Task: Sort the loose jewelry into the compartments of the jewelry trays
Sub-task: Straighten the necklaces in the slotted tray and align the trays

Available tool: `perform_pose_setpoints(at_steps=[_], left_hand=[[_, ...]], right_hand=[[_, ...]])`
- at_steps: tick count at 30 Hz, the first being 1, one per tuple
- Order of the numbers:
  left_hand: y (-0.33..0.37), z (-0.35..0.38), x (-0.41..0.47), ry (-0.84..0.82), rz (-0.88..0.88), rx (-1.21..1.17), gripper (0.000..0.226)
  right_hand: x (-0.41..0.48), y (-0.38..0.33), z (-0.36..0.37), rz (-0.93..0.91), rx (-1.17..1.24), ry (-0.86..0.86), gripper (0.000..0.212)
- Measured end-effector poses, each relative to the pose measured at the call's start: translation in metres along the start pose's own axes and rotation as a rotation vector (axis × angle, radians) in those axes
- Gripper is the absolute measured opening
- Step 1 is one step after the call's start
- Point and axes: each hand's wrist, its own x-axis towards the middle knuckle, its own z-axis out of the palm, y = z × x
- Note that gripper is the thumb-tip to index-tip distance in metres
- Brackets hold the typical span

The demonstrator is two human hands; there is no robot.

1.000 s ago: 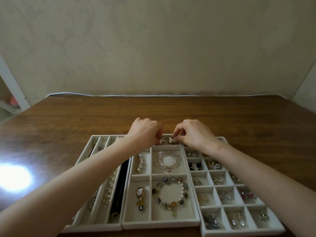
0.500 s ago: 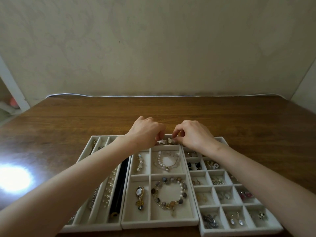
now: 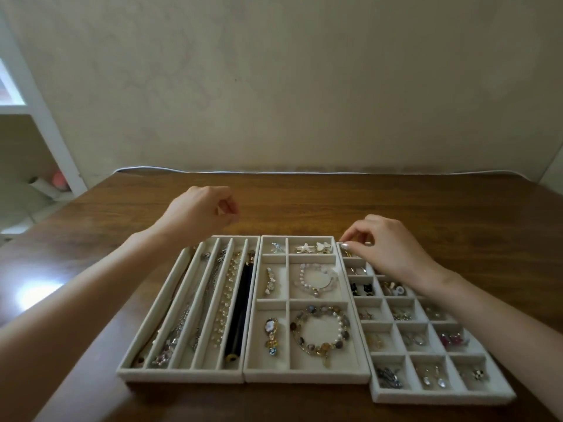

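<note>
Three beige velvet trays lie side by side. The left tray (image 3: 182,373) has long slots with chain necklaces (image 3: 225,287) and a black strap. The middle tray (image 3: 304,377) holds a starfish clip (image 3: 304,248) and a butterfly clip (image 3: 323,246) in its far compartment, a pearl bracelet (image 3: 316,280) and a beaded bracelet (image 3: 320,330). The right tray (image 3: 441,397) has several small squares with earrings. My left hand (image 3: 201,211) hovers behind the left tray, fingers loosely curled, holding nothing. My right hand (image 3: 384,245) pinches the right tray's far left corner rim.
The trays sit near the front of a brown wooden table (image 3: 304,202) that ends at a beige wall. A bright glare patch (image 3: 36,290) lies on the table at the left. White shelving (image 3: 36,117) stands past the table's left edge.
Both hands have left the clips in the middle tray's far compartment. My left hand rose and moved left; my right hand moved right to the right tray's corner.
</note>
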Motion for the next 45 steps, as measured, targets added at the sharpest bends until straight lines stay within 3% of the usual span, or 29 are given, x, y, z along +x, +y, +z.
perform_pose_setpoints(at_steps=[10, 19, 25, 45], left_hand=[[-0.058, -0.002, -0.079, -0.060, -0.181, 0.005, 0.013], [-0.067, 0.024, -0.102, -0.117, -0.283, -0.013, 0.029], [-0.064, 0.027, -0.101, -0.116, -0.290, 0.049, 0.028], [-0.061, 0.025, -0.101, -0.140, -0.289, 0.049, 0.028]], right_hand=[[-0.063, 0.020, -0.025, 0.068, -0.045, 0.030, 0.012], [-0.094, 0.051, -0.042, 0.363, -0.238, 0.060, 0.030], [-0.090, 0.055, -0.035, 0.468, -0.021, -0.013, 0.028], [-0.070, 0.047, -0.028, 0.482, 0.052, 0.006, 0.022]])
